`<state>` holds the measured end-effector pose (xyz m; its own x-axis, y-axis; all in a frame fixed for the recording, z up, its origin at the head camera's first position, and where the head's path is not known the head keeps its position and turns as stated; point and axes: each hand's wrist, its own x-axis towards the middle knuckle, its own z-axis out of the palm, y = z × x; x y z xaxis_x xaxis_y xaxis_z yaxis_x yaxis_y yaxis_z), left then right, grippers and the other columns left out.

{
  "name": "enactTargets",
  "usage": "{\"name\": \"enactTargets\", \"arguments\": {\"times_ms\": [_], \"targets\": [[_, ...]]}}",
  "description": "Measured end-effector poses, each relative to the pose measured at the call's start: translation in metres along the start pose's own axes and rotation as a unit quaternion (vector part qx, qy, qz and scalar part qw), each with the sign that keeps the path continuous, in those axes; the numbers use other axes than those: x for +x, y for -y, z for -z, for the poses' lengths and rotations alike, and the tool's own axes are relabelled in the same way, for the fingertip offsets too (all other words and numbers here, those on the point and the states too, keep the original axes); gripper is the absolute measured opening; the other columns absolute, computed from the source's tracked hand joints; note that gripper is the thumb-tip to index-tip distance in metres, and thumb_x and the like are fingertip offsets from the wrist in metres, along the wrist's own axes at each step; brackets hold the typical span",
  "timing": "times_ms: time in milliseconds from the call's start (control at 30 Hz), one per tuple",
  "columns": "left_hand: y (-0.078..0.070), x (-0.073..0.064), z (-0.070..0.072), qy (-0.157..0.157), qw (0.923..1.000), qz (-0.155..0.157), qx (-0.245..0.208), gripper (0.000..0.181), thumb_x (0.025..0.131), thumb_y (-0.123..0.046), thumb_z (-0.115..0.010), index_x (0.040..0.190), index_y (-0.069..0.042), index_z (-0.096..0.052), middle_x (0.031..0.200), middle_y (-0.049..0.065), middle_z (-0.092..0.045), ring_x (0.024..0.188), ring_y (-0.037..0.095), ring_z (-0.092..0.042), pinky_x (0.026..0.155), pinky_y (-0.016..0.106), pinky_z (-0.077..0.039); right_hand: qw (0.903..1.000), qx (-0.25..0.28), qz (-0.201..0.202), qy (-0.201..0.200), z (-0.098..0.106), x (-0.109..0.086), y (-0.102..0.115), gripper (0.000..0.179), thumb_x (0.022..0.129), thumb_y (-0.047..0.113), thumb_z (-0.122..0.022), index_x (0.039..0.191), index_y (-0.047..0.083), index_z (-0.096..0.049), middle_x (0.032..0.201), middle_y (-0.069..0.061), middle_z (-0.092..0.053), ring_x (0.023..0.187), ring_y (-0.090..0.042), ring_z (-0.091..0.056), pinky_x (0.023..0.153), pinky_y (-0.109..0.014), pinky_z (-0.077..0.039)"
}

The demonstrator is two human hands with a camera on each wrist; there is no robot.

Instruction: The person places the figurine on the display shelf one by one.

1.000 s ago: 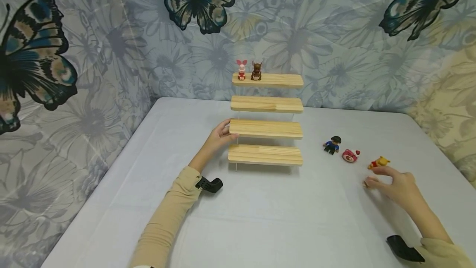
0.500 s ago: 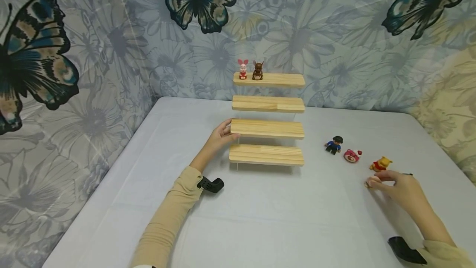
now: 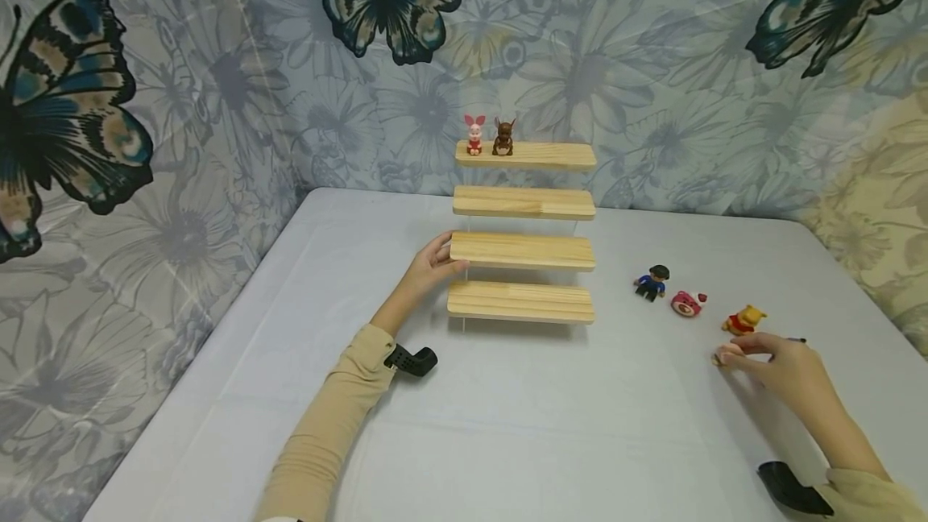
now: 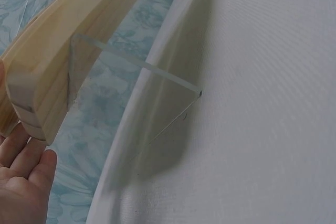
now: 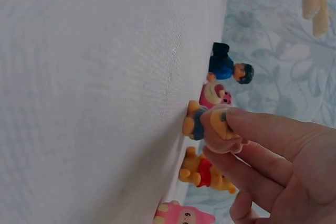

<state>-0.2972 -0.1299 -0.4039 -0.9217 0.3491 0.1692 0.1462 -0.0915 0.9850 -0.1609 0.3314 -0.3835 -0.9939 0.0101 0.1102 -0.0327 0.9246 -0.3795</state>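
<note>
My left hand (image 3: 432, 264) holds the left end of a four-tier display shelf (image 3: 522, 252) at its second board from the front. In the left wrist view, the fingers (image 4: 31, 163) lie against the end of a wooden board (image 4: 52, 72). At the right, my right hand (image 3: 786, 369) pinches a small figurine (image 5: 210, 124) between thumb and fingers. It has a pinkish head, blue body and yellow feet, and stands at the tabletop. Just beyond it sits a yellow bear figurine in a red shirt (image 3: 744, 320).
A pink bear figurine (image 3: 685, 304) and a dark-haired toy figure in blue (image 3: 651, 283) stand between shelf and right hand. On the top board sit a piglet figurine (image 3: 474, 135) and a brown figurine (image 3: 503, 138). A pink figurine (image 5: 184, 213) shows in the right wrist view.
My right hand's index finger has come down toward the thumb onto the figurine, uncovering the yellow bear. The left hand stays at the shelf; the view has shifted slightly.
</note>
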Motion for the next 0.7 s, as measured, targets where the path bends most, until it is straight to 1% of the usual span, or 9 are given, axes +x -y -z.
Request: {"name": "enactTargets", "arguments": {"times_ms": [100,233,267,333,433,500,567,700], "targets": [[-0.001,0.000,0.001,0.004,0.9999,-0.007,-0.006,0.064,0.085,-0.003,-0.060,0.139,-0.004,-0.027,0.127,0.018,-0.046,0.110,0.026,-0.049,0.091,0.033,-0.039,1.0000,0.001,0.000,-0.003,0.000,0.001,0.001,0.038,0.078,0.031,-0.070,0.086,-0.006,-0.064,0.081,-0.024,-0.060,0.067,-0.029,-0.052,0.050,-0.032,-0.037],[-0.001,0.000,0.001,0.007,1.0000,0.000,-0.001,0.064,0.085,-0.003,-0.060,0.140,-0.004,-0.026,0.128,0.018,-0.046,0.110,0.027,-0.049,0.091,0.034,-0.039,1.0000,0.001,-0.008,0.003,0.001,0.001,0.001,0.039,0.078,0.032,-0.069,0.085,-0.006,-0.064,0.082,-0.025,-0.060,0.068,-0.031,-0.052,0.050,-0.032,-0.037],[-0.001,-0.001,0.001,0.006,1.0000,0.003,0.002,0.064,0.086,-0.004,-0.060,0.140,-0.005,-0.026,0.128,0.018,-0.046,0.110,0.027,-0.049,0.091,0.034,-0.039,1.0000,0.001,-0.008,0.001,0.000,0.000,0.001,0.038,0.078,0.031,-0.070,0.085,-0.006,-0.064,0.081,-0.025,-0.060,0.066,-0.030,-0.052,0.050,-0.032,-0.037],[-0.003,-0.001,0.000,0.007,1.0000,0.007,0.002,0.064,0.086,-0.006,-0.060,0.140,-0.006,-0.026,0.128,0.018,-0.046,0.110,0.026,-0.049,0.091,0.033,-0.039,1.0000,0.005,-0.008,-0.001,0.000,-0.001,0.002,0.039,0.079,0.031,-0.069,0.087,-0.007,-0.063,0.076,-0.021,-0.059,0.060,-0.026,-0.050,0.048,-0.031,-0.036],[-0.013,-0.005,-0.002,0.010,0.9999,0.006,-0.001,0.064,0.086,-0.003,-0.059,0.140,-0.004,-0.025,0.128,0.020,-0.044,0.111,0.028,-0.048,0.091,0.034,-0.038,0.9998,0.012,0.004,-0.017,0.001,-0.002,0.005,0.037,0.078,0.027,-0.070,0.089,-0.008,-0.063,0.063,-0.010,-0.056,0.048,-0.018,-0.046,0.044,-0.029,-0.032],[-0.020,-0.008,-0.004,0.012,0.9999,0.006,-0.004,0.063,0.086,-0.001,-0.057,0.140,-0.002,-0.024,0.128,0.022,-0.044,0.112,0.029,-0.047,0.092,0.033,-0.038,0.9996,0.017,0.009,-0.021,0.003,-0.001,0.008,0.038,0.079,0.027,-0.069,0.091,-0.008,-0.063,0.060,-0.003,-0.053,0.042,-0.014,-0.042,0.041,-0.028,-0.030],[-0.026,-0.010,-0.006,0.013,0.9999,0.006,-0.001,0.062,0.086,0.001,-0.056,0.139,0.001,-0.023,0.129,0.023,-0.043,0.112,0.031,-0.046,0.092,0.034,-0.038,0.9996,0.018,0.011,-0.020,0.004,-0.001,0.011,0.039,0.080,0.028,-0.069,0.093,-0.008,-0.063,0.058,-0.002,-0.051,0.040,-0.014,-0.041,0.040,-0.028,-0.030],[-0.027,-0.012,-0.006,0.013,0.9999,0.009,0.004,0.062,0.087,0.000,-0.056,0.140,0.000,-0.023,0.129,0.022,-0.042,0.112,0.030,-0.046,0.091,0.034,-0.038,0.9997,0.020,0.005,-0.010,0.006,0.001,0.015,0.042,0.081,0.031,-0.067,0.096,-0.008,-0.063,0.059,-0.003,-0.051,0.040,-0.016,-0.042,0.040,-0.029,-0.030]]}}
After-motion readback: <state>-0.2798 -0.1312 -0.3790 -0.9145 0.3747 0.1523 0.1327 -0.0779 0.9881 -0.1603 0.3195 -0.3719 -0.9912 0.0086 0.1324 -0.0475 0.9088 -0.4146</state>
